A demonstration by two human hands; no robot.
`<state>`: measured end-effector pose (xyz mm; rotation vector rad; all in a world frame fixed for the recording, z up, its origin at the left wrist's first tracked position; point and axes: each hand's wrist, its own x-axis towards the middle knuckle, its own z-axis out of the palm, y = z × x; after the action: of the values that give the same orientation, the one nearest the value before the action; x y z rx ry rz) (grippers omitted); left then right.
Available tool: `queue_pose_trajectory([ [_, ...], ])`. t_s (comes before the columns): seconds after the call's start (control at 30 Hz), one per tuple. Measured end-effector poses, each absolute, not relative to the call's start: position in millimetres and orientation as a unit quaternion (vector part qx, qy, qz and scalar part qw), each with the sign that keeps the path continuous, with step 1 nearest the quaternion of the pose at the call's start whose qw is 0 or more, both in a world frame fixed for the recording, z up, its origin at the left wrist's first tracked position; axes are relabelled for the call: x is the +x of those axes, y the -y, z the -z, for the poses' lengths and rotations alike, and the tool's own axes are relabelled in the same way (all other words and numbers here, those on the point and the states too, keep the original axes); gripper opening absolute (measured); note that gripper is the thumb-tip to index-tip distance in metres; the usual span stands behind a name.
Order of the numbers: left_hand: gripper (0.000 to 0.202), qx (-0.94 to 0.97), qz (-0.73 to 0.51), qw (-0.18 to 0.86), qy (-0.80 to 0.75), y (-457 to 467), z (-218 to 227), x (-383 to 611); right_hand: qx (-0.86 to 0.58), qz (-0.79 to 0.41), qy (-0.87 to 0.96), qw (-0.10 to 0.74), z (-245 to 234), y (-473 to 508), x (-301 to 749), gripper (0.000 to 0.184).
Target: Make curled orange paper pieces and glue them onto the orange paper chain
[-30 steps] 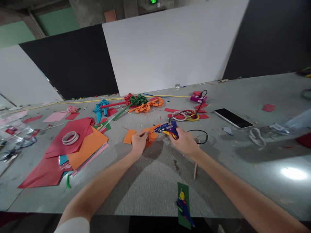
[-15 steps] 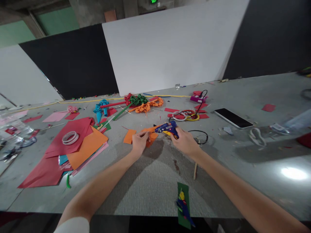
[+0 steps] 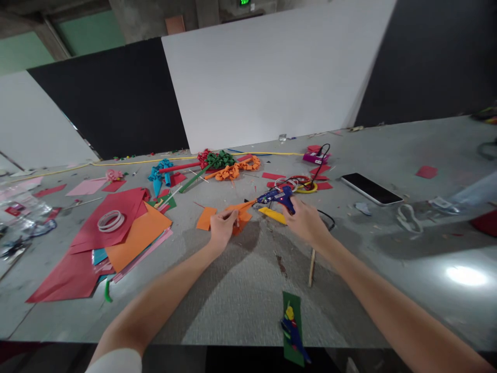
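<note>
My right hand (image 3: 306, 220) grips a blue hot glue gun (image 3: 277, 197) a little above the grey table (image 3: 240, 290), its nozzle pointing left. A yellow piece (image 3: 273, 215) lies on the table just below the gun. My left hand (image 3: 222, 226) pinches an orange paper piece (image 3: 239, 216) against the table, to the left of the nozzle. A small orange square (image 3: 206, 218) lies beside that hand.
Red and orange paper sheets (image 3: 116, 228) with a tape roll (image 3: 109, 220) lie at left. Curled paper flowers (image 3: 219, 165) sit behind. A phone (image 3: 370, 189), tape rings (image 3: 297, 184), a wooden stick (image 3: 311, 267) and a green card (image 3: 294, 329) lie around.
My right hand has drawn the glue gun to the right and away from the orange paper, uncovering the yellow piece. My left hand stays on the paper.
</note>
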<state>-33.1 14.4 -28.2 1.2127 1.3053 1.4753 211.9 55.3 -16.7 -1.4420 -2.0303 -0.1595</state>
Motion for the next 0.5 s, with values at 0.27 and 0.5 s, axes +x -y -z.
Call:
queue_pose_trajectory([
  [0.27,0.037,0.472,-0.588,0.412,-0.511,-15.5,29.7,-32.5,-0.591,0.096,0.746,0.293,13.8,-69.6,231.9,0.022],
  [0.5,0.035,0.454,-0.596,0.419,-0.512,-17.1,31.5,-33.8,-0.672,0.070,0.695,0.246,6.1,-80.5,246.3,0.028],
])
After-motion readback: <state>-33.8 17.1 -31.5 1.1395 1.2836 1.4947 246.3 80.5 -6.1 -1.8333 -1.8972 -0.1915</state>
